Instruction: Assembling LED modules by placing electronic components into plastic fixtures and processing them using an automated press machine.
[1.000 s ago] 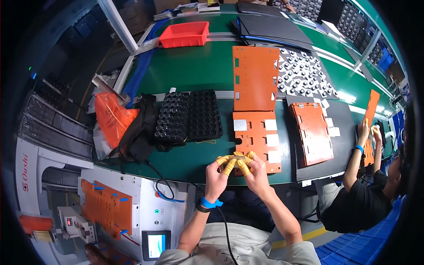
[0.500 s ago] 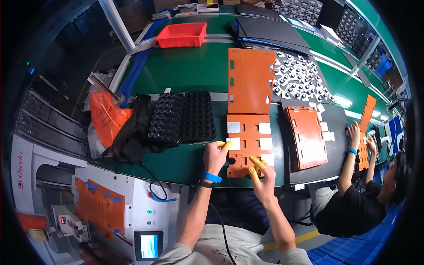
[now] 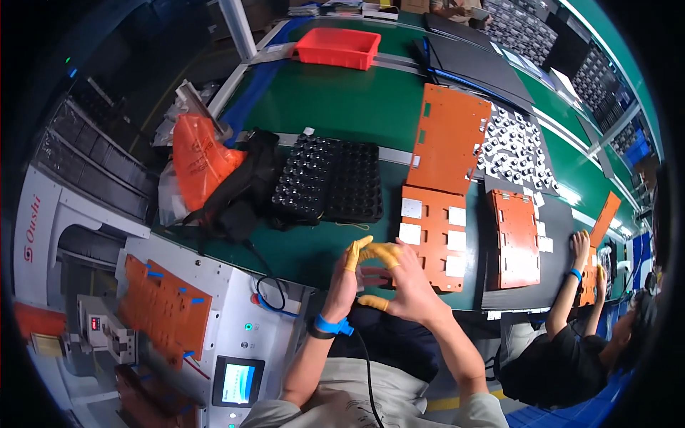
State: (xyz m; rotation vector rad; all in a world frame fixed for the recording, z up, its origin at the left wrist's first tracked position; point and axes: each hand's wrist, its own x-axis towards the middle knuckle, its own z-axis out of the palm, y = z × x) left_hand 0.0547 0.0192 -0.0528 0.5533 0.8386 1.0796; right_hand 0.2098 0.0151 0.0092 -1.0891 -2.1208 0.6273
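My left hand point(image 3: 342, 284) and my right hand point(image 3: 414, 287) are raised close together at the table's near edge, yellow finger cots on some fingers. The right hand's fingers curve toward the left fingertips, thumb held apart below; whether they touch I cannot tell. No held object shows between them. Just beyond the right hand lies an orange fixture plate point(image 3: 432, 227) with several white square pieces point(image 3: 457, 240) in two columns. Its orange upper panel point(image 3: 448, 139) lies folded back behind it. My right hand partly covers the plate's near left corner.
Left of the fixture stand two black cell trays point(image 3: 357, 182), a black bag and an orange plastic bag point(image 3: 201, 164). Another orange fixture point(image 3: 516, 239) lies right, before many small black-and-white parts point(image 3: 517, 146). A red bin point(image 3: 339, 48) sits far back. A co-worker point(image 3: 571, 357) works at right.
Both hands have left the orange fixture and come together nearer to me, slightly left of it. The whole view has shifted, so the table's things appear further right.
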